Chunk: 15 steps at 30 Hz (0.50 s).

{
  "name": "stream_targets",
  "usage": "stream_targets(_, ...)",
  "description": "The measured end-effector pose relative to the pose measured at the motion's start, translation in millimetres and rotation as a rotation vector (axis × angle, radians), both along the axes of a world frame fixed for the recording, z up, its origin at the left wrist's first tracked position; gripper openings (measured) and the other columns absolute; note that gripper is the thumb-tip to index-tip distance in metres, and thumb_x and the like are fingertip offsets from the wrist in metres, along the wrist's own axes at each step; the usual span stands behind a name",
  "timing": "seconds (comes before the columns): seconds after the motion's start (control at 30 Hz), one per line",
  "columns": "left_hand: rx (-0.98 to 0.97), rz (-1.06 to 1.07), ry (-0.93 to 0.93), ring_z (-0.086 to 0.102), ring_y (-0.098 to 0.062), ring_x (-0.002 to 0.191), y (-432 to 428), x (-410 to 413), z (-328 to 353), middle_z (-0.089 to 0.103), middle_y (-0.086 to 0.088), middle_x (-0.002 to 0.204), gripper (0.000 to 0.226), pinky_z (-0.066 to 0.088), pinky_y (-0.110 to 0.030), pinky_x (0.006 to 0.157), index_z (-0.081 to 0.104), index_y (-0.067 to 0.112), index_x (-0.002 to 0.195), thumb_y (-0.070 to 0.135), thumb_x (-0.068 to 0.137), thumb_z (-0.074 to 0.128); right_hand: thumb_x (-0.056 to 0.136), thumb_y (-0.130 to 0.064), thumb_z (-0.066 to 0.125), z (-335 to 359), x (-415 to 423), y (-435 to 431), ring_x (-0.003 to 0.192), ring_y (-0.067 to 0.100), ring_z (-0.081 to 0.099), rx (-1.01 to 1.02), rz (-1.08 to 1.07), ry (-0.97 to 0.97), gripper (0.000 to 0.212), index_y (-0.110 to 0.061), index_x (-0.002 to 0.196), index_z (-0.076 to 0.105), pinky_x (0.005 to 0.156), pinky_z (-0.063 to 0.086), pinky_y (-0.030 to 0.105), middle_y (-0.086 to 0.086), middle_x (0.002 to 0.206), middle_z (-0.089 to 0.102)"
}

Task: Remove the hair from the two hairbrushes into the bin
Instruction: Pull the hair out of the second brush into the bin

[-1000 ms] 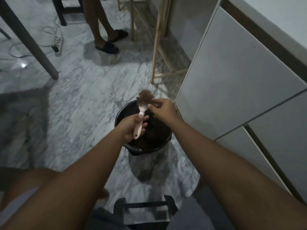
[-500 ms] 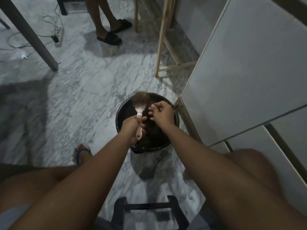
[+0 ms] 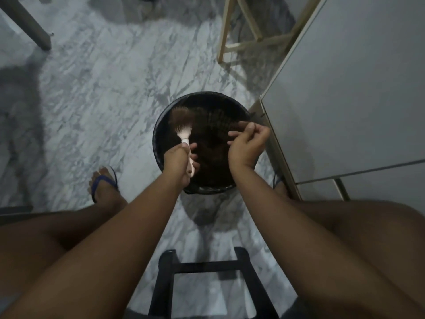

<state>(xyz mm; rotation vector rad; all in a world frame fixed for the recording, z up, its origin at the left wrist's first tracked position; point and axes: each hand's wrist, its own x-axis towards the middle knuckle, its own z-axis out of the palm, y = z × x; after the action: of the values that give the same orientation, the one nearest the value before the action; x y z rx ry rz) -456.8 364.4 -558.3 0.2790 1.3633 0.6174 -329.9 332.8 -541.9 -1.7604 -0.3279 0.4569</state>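
Note:
A round black bin (image 3: 161, 125) stands on the marble floor between my knees, dark brown hair inside it. My left hand (image 3: 178, 161) grips the pale pink handle of a hairbrush (image 3: 183, 131), held upright over the bin's left half. A wad of brown hair (image 3: 180, 116) clings to the brush's bristles. My right hand (image 3: 247, 143) hovers over the bin's right side, apart from the brush, fingertips pinched together; thin strands seem to trail from them, though it is too dark to be sure. Only one brush is in view.
A white cabinet (image 3: 345, 100) rises directly right of the bin. A wooden stool frame (image 3: 243, 42) stands behind it, a table leg (image 3: 34, 31) at far left. My foot in a blue sandal (image 3: 103, 183) rests left of the bin; a black stool frame (image 3: 207, 268) is below me.
My right hand has pulled away from the brush head toward the right side of the bin. The view has tilted down and the other person's feet have left the frame.

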Motion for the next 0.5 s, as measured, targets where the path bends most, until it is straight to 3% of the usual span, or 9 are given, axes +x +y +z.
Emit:
stream_targets(0.03,-0.002,-0.007,-0.023,0.046,-0.01,0.058,1,-2,1,0.056,-0.003,0.086,0.028,0.034,-0.021,0.042,0.062,0.003,0.118,0.011,0.1,0.042,0.105,-0.014,0.042,-6,4,3,0.064,0.013,0.068,-0.09,0.032,0.064,0.005,-0.009,0.107,0.044,0.056,0.059,0.032,-0.005,0.088,0.064)
stream_targets(0.07,-0.002,-0.028,-0.045,0.046,-0.01,0.058,2,-4,3,0.055,-0.003,0.084,0.027,0.035,-0.021,0.043,0.063,0.005,0.114,0.012,0.101,0.042,0.101,-0.011,0.047,-12,8,4,0.075,0.016,0.069,-0.23,0.127,0.147,0.016,-0.009,0.116,0.044,0.067,0.062,0.038,-0.003,0.096,0.063)
stream_targets(0.13,0.019,-0.103,-0.057,0.048,-0.009,0.058,2,-9,8,0.057,-0.002,0.083,0.026,0.037,-0.021,0.043,0.065,0.008,0.11,0.016,0.101,0.043,0.09,-0.01,0.054,-18,12,5,0.095,0.024,0.063,-0.548,0.426,0.272,0.059,-0.014,0.144,0.031,0.084,0.061,0.049,0.005,0.12,0.056)
stream_targets(0.17,0.04,-0.145,-0.051,0.05,-0.009,0.058,2,-12,9,0.06,-0.001,0.085,0.026,0.039,-0.022,0.044,0.066,0.009,0.112,0.017,0.101,0.044,0.086,-0.015,0.053,-15,9,5,0.104,0.028,0.06,-0.606,0.531,0.28,0.074,-0.019,0.152,0.022,0.09,0.058,0.051,0.009,0.132,0.051)
stream_targets(0.23,0.074,-0.203,-0.049,0.052,-0.008,0.059,1,-16,12,0.064,0.0,0.09,0.029,0.041,-0.023,0.045,0.066,0.008,0.119,0.02,0.101,0.046,0.082,-0.026,0.049,-4,2,6,0.125,0.031,0.053,-0.48,0.544,0.251,0.083,-0.029,0.157,0.014,0.103,0.05,0.054,0.009,0.15,0.042)
stream_targets(0.33,0.108,-0.248,-0.083,0.054,-0.007,0.056,-1,-21,16,0.067,0.0,0.097,0.032,0.042,-0.022,0.045,0.061,0.007,0.128,0.02,0.102,0.046,0.095,-0.051,0.044,3,-6,15,0.136,0.022,0.046,-0.223,0.51,0.22,0.068,-0.037,0.156,0.015,0.108,0.044,0.054,0.001,0.16,0.032)
stream_targets(0.43,0.138,-0.297,-0.127,0.053,-0.008,0.057,-5,-23,19,0.069,-0.002,0.104,0.031,0.041,-0.024,0.046,0.06,0.006,0.128,0.02,0.104,0.045,0.09,-0.074,0.036,0,-10,22,0.124,0.021,0.059,-0.227,0.63,0.212,0.076,-0.025,0.149,0.037,0.098,0.054,0.053,0.003,0.144,0.054)
stream_targets(0.5,0.151,-0.306,-0.177,0.052,-0.008,0.06,-7,-23,20,0.068,-0.004,0.107,0.031,0.041,-0.024,0.047,0.06,0.005,0.126,0.019,0.105,0.043,0.098,-0.061,0.039,-1,-11,21,0.088,0.016,0.068,-0.238,0.669,0.12,0.058,-0.01,0.113,0.063,0.08,0.06,0.05,0.005,0.098,0.068)
